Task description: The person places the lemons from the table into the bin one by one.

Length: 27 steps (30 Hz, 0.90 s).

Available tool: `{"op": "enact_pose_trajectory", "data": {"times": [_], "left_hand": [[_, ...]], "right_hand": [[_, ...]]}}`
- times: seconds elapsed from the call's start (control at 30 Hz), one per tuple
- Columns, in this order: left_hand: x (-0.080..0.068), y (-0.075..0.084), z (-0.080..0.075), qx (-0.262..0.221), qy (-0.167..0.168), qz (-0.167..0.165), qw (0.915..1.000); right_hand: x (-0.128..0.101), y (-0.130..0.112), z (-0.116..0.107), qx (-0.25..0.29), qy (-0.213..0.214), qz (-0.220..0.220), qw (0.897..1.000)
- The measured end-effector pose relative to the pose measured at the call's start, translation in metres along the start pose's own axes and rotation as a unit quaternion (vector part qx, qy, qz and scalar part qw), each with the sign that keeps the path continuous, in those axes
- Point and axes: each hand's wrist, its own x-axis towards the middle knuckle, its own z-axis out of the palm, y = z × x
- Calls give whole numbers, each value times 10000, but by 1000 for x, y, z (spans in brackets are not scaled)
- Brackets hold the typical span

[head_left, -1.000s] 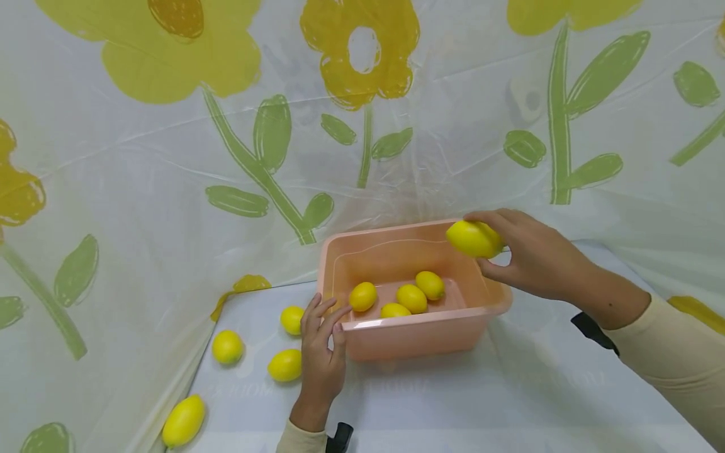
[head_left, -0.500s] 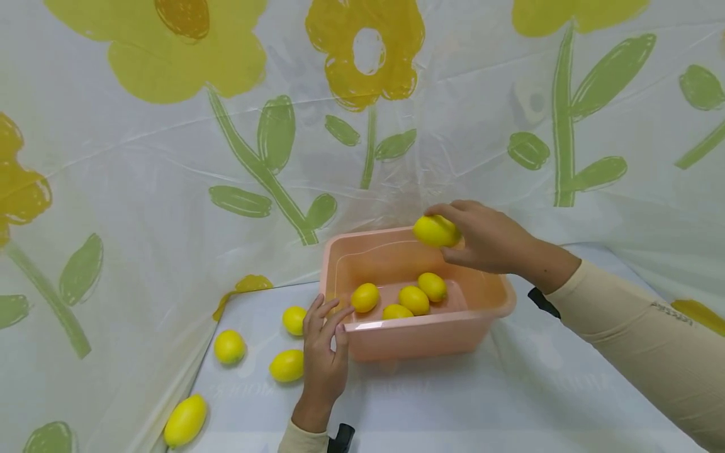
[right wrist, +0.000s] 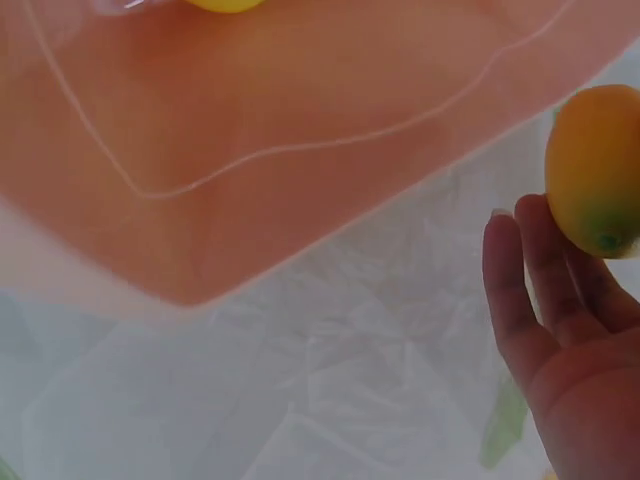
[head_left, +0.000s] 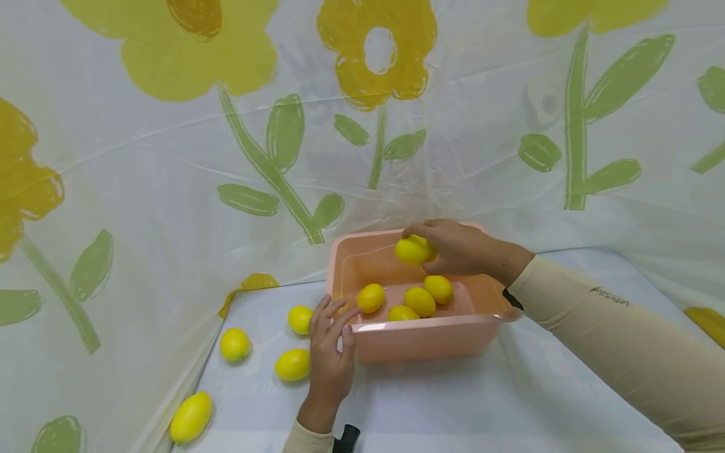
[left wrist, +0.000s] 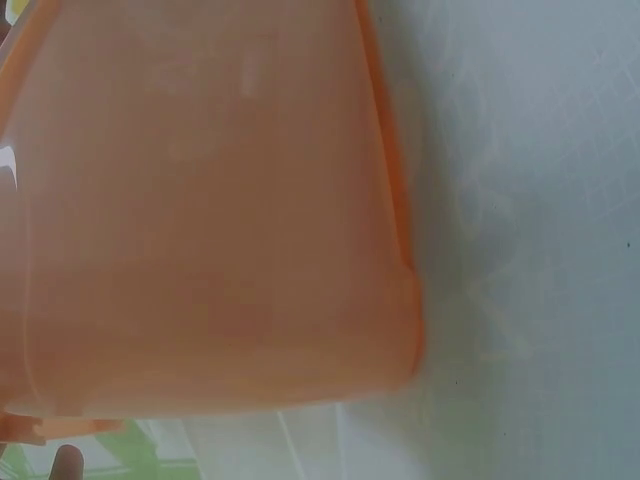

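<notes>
While looking from the head view: right hand (head_left: 461,246) pinching a lemon (head_left: 415,250), now hovering over the back of the pink tub (head_left: 419,343) instead of outside its right rim as a second ago; drop looking close. Left hand (head_left: 331,343) resting with spread fingers against the tub's front left corner, as before. Four lemons lying inside, four loose lemons (head_left: 292,364) waiting left on the table (head_left: 510,402); nothing blocking. From left wrist: only tub wall (left wrist: 210,220) showing, fingers hidden. From right wrist: fingers (right wrist: 530,290) cupping the lemon (right wrist: 597,170) above the tub.
</notes>
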Motion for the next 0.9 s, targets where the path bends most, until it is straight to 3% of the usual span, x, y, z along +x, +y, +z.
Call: {"op": "enact_pose_trajectory", "data": {"times": [0.07, 0.2, 0.37, 0.57, 0.83, 0.9], "left_hand": [[0, 0, -1, -5, -23, -29, 10000], [0, 0, -1, 8, -8, -2, 10000], [0, 1, -1, -42, 41, 56, 10000], [0, 1, 1, -92, 58, 83, 9999], [0, -1, 1, -62, 0, -6, 10000], [0, -2, 1, -42, -12, -23, 10000]], "right_hand": [[5, -2, 5, -125, -158, -39, 9998], [14, 0, 14, -340, -163, -554, 9977], [23, 1, 24, -189, -253, -993, 9946], [34, 1, 34, 100, -773, -773, 9939], [48, 1, 47, -818, -1201, -705, 9869], [50, 0, 49, -595, -1420, -372, 9874]]}}
